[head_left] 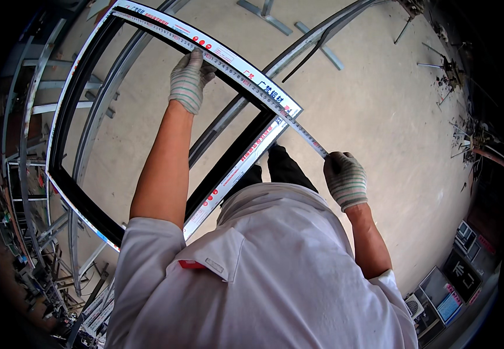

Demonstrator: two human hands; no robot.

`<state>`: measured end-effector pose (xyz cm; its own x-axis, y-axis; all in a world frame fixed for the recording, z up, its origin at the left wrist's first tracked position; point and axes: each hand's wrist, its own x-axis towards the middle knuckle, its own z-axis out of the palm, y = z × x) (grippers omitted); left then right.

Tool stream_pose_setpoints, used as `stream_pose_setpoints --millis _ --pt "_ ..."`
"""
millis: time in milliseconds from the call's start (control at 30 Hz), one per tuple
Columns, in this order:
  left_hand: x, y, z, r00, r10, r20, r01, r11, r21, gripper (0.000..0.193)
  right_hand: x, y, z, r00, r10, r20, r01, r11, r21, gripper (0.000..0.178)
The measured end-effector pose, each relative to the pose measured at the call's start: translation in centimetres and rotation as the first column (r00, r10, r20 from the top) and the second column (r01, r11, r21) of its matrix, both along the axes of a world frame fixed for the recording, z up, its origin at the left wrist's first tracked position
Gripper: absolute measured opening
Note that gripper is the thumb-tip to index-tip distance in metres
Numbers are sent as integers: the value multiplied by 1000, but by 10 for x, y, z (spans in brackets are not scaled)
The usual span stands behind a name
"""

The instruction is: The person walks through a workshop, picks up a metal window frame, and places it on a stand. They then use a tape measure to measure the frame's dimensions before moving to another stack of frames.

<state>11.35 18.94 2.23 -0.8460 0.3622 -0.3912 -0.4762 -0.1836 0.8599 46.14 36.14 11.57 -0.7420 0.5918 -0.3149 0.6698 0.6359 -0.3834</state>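
Note:
A rectangular window frame (pixel 252 152), black on its inner side and covered with white printed film, lies tilted in front of me. The blade of a tape measure (pixel 307 137) stretches along its far bar and runs past the right corner. My left hand (pixel 187 86), in a striped knit glove, is closed at that bar, fingers pressing the blade against it. Off the frame's right corner, my gloved right hand (pixel 346 179) is closed round the tape's near end; its case is mostly hidden in the palm.
Long metal rails (pixel 223 121) pass beneath the frame as supports. Loose metal bars (pixel 321 49) lie on the concrete floor (pixel 380 110) at the back. Metal racks (pixel 28 134) line the left side. At right stand spiky metal pieces (pixel 467 139) and, lower down, some panels (pixel 449 296).

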Motion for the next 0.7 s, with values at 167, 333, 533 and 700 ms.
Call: stream_pose_setpoints --millis 167,333,533,700 --pt "0 0 1 1000 -7 -4 7 1000 12 30 0 2 -2 999 7 52 -7 1000 -2 13" --pt "-1 -1 1 1000 -5 -2 5 1000 1 31 -3 2 0 999 17 44 -17 1000 2 13" --pt "3 1 4 1000 16 -4 -16 1000 -4 31 -3 2 1 1000 -12 28 12 1000 -23 13" --pt "2 1 3 1000 25 -18 -25 1000 6 28 -2 3 -1 1000 -5 7 5 1000 -20 12"
